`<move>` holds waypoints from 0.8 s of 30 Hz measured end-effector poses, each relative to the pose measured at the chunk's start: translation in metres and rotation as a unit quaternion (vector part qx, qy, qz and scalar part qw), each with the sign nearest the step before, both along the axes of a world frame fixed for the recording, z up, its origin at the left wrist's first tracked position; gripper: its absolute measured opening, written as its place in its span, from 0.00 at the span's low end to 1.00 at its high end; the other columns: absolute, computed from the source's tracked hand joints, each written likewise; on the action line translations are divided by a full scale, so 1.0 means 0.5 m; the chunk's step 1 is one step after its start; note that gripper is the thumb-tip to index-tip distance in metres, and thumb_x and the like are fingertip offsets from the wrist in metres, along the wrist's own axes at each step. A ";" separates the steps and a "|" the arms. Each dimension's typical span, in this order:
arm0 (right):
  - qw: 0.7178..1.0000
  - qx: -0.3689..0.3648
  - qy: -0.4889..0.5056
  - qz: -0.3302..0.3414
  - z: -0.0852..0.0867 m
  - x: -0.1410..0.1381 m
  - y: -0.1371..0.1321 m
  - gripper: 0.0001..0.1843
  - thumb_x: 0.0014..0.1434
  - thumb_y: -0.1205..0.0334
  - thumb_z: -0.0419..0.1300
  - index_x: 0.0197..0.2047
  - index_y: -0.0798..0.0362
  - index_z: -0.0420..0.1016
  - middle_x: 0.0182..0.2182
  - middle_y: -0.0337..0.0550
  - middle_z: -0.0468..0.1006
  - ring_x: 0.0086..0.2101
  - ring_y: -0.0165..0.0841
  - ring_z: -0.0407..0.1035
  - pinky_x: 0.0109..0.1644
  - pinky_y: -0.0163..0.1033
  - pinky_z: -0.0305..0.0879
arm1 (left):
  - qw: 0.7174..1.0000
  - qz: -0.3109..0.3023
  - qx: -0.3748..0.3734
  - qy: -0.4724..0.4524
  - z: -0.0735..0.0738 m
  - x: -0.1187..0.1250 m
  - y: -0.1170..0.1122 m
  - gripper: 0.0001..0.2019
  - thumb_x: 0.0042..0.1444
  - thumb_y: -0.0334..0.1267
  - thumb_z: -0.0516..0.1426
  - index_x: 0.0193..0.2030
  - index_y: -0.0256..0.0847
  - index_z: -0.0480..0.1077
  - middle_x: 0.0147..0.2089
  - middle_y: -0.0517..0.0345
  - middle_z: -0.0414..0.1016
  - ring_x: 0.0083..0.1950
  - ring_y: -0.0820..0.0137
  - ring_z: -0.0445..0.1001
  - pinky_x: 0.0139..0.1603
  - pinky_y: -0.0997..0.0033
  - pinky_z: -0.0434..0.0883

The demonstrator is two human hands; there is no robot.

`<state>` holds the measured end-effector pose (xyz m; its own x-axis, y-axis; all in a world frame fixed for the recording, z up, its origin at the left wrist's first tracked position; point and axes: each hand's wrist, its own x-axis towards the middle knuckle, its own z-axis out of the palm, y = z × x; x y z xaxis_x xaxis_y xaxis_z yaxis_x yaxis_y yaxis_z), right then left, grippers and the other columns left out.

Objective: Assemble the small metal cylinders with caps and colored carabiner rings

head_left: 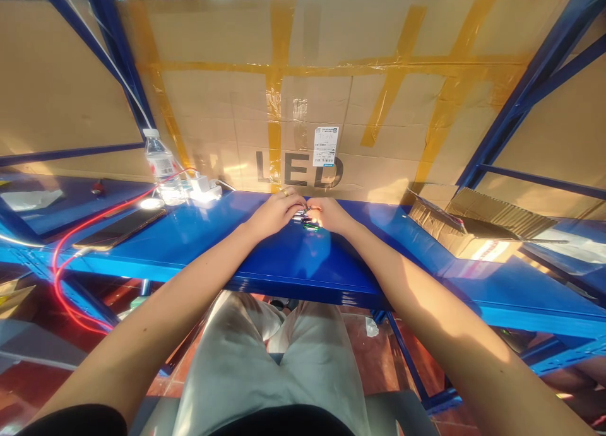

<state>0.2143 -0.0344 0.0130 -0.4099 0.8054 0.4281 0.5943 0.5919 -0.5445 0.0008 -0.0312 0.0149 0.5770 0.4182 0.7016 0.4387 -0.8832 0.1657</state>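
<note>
Both of my hands meet at the middle of a blue metal shelf [293, 259]. My left hand [276, 212] has its fingers curled round small metallic parts [299, 216], too small to name. My right hand [331, 215] is closed in a pinch against the same little cluster, with a small green piece [310, 226] lying just below the fingers. The two hands touch each other over the parts. A ring shows on my left hand.
A taped cardboard sheet marked LED [303, 108] backs the shelf. At the left stand a water bottle [160, 164], a white power strip [204, 190] with a red cable [95, 224], and a phone [120, 228]. An open cardboard box [473, 224] sits at the right.
</note>
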 end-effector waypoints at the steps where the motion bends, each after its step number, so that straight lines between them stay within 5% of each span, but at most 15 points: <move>1: 1.000 -0.002 0.004 0.002 -0.001 0.000 0.002 0.05 0.52 0.61 0.53 0.26 0.51 0.63 0.23 0.35 0.63 0.29 0.31 0.57 0.34 0.38 0.49 | 1.000 0.005 -0.007 -0.002 0.000 0.000 0.000 0.08 0.69 0.35 0.55 0.48 0.41 0.76 0.47 0.50 0.77 0.50 0.62 0.77 0.54 0.59 0.74; 14: 0.990 -0.083 0.109 0.042 -0.013 -0.012 0.006 0.06 0.50 0.59 0.57 0.26 0.51 0.66 0.22 0.37 0.70 0.27 0.33 0.65 0.31 0.38 0.59 | 0.968 0.016 -0.192 -0.159 -0.012 0.021 0.008 0.08 0.57 0.39 0.65 0.41 0.40 0.80 0.42 0.54 0.81 0.41 0.65 0.77 0.47 0.62 0.75; 17: 0.982 -0.123 0.139 0.043 -0.012 -0.019 0.004 0.04 0.50 0.61 0.60 0.28 0.51 0.68 0.23 0.39 0.73 0.27 0.34 0.69 0.30 0.39 0.64 | 0.956 -0.004 -0.226 -0.189 -0.018 0.022 0.017 0.08 0.58 0.41 0.64 0.39 0.39 0.79 0.39 0.54 0.82 0.42 0.65 0.78 0.47 0.62 0.74; 24: 0.953 -0.178 0.244 0.006 0.008 -0.011 0.006 0.14 0.48 0.66 0.67 0.36 0.49 0.67 0.28 0.42 0.81 0.26 0.38 0.74 0.28 0.42 0.69 | 0.932 -0.035 -0.275 -0.235 -0.031 0.020 0.032 0.11 0.67 0.44 0.58 0.49 0.41 0.74 0.40 0.54 0.80 0.42 0.67 0.79 0.43 0.66 0.79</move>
